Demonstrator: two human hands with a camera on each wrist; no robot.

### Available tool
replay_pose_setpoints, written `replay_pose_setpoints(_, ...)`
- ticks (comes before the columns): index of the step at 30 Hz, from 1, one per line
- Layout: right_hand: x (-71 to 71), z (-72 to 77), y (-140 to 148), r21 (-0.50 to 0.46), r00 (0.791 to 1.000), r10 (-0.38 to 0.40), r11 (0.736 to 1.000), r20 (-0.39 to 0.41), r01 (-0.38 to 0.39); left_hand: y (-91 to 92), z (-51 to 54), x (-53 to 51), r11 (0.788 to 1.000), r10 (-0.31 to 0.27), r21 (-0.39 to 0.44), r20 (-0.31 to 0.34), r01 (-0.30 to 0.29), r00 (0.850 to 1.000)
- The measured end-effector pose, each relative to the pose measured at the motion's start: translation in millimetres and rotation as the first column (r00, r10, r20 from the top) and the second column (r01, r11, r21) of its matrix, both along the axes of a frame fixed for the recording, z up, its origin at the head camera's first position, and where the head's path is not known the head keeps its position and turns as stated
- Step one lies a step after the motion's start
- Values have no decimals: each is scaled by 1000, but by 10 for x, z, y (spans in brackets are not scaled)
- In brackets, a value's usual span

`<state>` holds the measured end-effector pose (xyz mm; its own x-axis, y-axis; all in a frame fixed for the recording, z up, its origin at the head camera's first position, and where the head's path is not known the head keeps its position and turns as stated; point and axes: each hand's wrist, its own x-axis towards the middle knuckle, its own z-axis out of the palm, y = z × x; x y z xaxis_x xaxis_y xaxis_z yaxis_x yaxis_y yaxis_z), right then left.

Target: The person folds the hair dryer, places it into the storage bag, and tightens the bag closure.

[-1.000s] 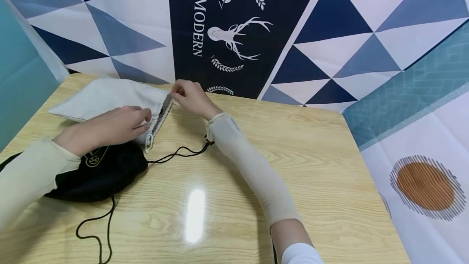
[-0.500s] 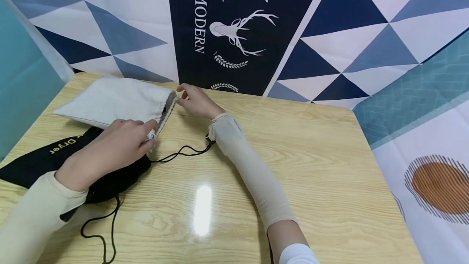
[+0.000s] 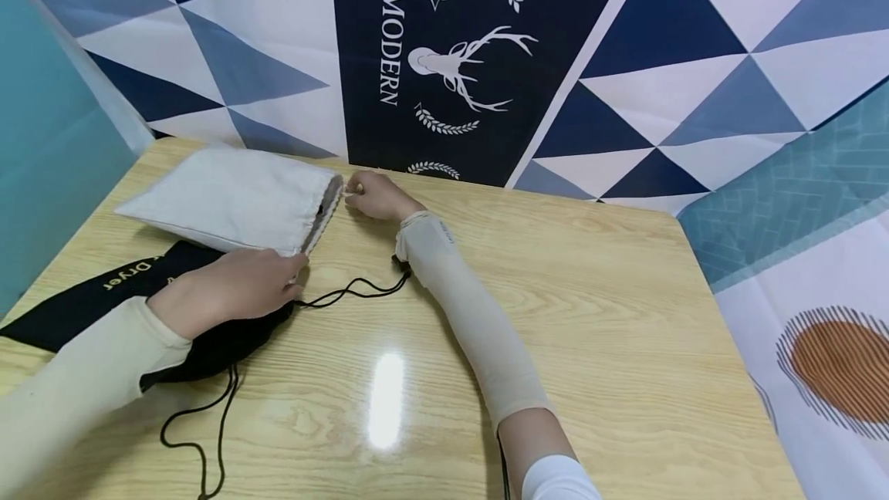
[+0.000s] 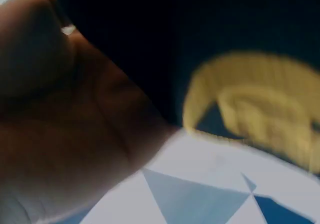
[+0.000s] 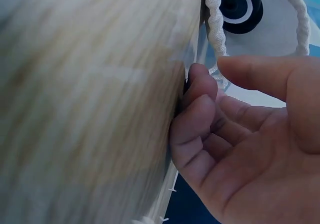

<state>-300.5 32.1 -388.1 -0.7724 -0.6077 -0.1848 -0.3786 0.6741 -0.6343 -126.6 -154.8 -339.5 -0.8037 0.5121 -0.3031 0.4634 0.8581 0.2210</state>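
Observation:
A white drawstring bag (image 3: 229, 195) lies at the back left of the table, its gathered mouth facing right and standing apart. Inside that mouth a round black object with a pale ring (image 5: 240, 7) shows in the right wrist view. My left hand (image 3: 239, 288) pinches the near corner of the mouth, over a black cloth bag (image 3: 239, 342); the fingertips are partly hidden. At the far corner, my right hand (image 3: 380, 197) pinches the white drawstring between thumb and curled fingers. The left wrist view is dark and blurred, with the black bag's gold print (image 4: 255, 99) close by.
Gold lettering (image 3: 130, 272) marks the black bag. Its black cords (image 3: 357, 284) run right towards my right sleeve, and another cord loop (image 3: 194, 446) trails to the front. A patterned cloth backdrop (image 3: 278, 45) rises behind the wooden table (image 3: 597, 330).
My left hand has come down from above the white bag to the near corner of its mouth, where a cord end hung. My right hand stays by the far corner, its fingers slightly shifted.

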Motion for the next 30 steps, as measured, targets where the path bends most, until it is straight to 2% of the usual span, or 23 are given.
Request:
replay_pose_setpoints(4, 3, -17, 7, -44, 999, -38, 998, 32, 39, -4, 26, -72, 997, -10, 74, 41, 7, 999)
replay_pose_setpoints(6, -1, -24, 2, -60, 997, -62, 996, 42, 64, -7, 52, -88, 993, -12, 118, 23, 10, 1000)
replay_pose_setpoints(8, -10, -27, -9, -56, 997, -78, 995, 15, 79, -28, 84, -100, 989, -15, 148, -24, 18, 1000)
replay_pose_setpoints(10, -24, -20, -28, -24, 996, -80, 997, -46, 79, -60, 113, -113, 984, -18, 173, -84, 32, 996)
replay_pose_setpoints(12, -41, -6, -48, 16, 989, -77, 997, -123, 80, -97, 140, -126, 981, -17, 187, -160, 47, 987)
replay_pose_setpoints(14, -58, 19, -68, 54, 978, -87, 994, -188, 99, -132, 163, -140, 976, -21, 204, -241, 72, 970)
replay_pose_setpoints(17, -96, 43, -99, 64, 964, -124, 988, -235, 143, -179, 176, -155, 965, -18, 238, -353, 108, 936)
replay_pose_setpoints(20, -152, 59, -115, -1, 951, -195, 980, -241, 201, -201, 189, -167, 951, -6, 278, -429, 138, 904)
replay_pose_setpoints(24, -243, 70, -102, -117, 910, -320, 947, -263, 299, -204, 235, -155, 935, 19, 321, -473, 152, 881)
replay_pose_setpoints(25, -262, 75, -95, -144, 900, -350, 936, -260, 322, -207, 253, -141, 932, 25, 329, -483, 154, 875)
replay_pose_setpoints(27, -290, 79, -81, -219, 895, -398, 909, -200, 355, -218, 286, -106, 921, 38, 350, -511, 168, 859)
replay_pose_setpoints(30, -326, 81, -82, -349, 892, -448, 848, -69, 398, -273, 338, -46, 901, 63, 385, -576, 202, 815)
